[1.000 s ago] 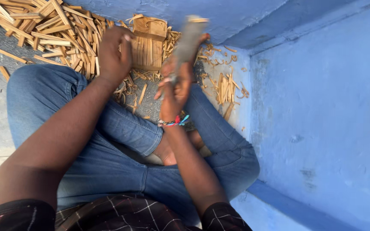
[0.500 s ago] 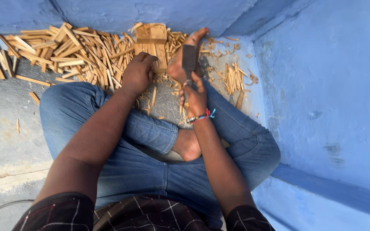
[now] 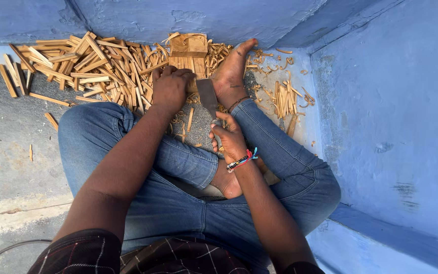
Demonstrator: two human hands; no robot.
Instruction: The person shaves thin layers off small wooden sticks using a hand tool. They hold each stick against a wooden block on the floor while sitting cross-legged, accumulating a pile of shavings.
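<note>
I sit cross-legged on the floor in blue jeans. My right hand [image 3: 227, 136], with a beaded band at the wrist, grips the handle of a broad flat blade [image 3: 207, 97] that points away from me and down beside a wooden block [image 3: 188, 50]. My left hand [image 3: 171, 89] is closed around a piece of wood at the near side of the block; the piece is mostly hidden by my fingers. My bare foot [image 3: 231, 73] rests just right of the block.
A heap of split wooden sticks [image 3: 92, 63] lies to the left of the block. A smaller bunch of sticks and shavings [image 3: 285, 99] lies to the right. Blue walls [image 3: 396, 116] close in the far and right sides. Grey concrete floor [image 3: 11, 147] spreads left.
The blade has come down from raised in the air to low beside the block. My left hand has stayed on the wood by the block.
</note>
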